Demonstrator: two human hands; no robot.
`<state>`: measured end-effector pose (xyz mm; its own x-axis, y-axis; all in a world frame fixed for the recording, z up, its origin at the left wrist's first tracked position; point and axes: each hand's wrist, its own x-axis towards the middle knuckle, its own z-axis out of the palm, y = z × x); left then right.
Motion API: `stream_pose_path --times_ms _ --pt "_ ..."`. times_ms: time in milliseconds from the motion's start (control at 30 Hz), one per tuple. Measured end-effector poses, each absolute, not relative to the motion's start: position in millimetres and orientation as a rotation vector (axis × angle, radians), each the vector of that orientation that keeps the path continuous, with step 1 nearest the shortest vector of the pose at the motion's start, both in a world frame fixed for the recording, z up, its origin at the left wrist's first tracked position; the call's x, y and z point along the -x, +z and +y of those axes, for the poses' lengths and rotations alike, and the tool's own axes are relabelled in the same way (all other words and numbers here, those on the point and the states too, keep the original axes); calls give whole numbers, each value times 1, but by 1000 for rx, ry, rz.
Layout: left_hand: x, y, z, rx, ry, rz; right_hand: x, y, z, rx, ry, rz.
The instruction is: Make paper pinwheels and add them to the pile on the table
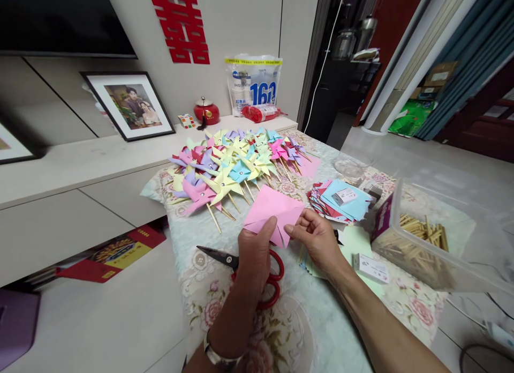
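My left hand (254,258) and my right hand (317,240) both pinch the near edge of a folded pink paper square (273,209), held just above the table. Red-handled scissors (249,268) lie flat on the flowered tablecloth (305,330), partly hidden under my left hand, blades pointing left. Behind the paper lies a large heap of finished paper pinwheels (233,161) in pink, yellow, blue and purple, on thin wooden sticks.
A stack of coloured paper squares (341,201) with a small box on top lies to the right. A clear plastic tub of wooden sticks (425,244) stands at the right edge. A green sheet and small white box (371,267) lie near my right wrist. A low cabinet (80,169) runs along the left.
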<state>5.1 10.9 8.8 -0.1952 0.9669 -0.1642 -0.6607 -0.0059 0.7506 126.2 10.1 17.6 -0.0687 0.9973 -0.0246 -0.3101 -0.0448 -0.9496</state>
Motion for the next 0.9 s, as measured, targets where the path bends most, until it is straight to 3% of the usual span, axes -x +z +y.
stream_pose_path --times_ms 667,900 --pt "-7 15 7 -512 1560 883 -128 18 9 965 1402 -1055" --pt "-5 9 8 -608 1480 998 -128 16 10 992 1245 -1038"
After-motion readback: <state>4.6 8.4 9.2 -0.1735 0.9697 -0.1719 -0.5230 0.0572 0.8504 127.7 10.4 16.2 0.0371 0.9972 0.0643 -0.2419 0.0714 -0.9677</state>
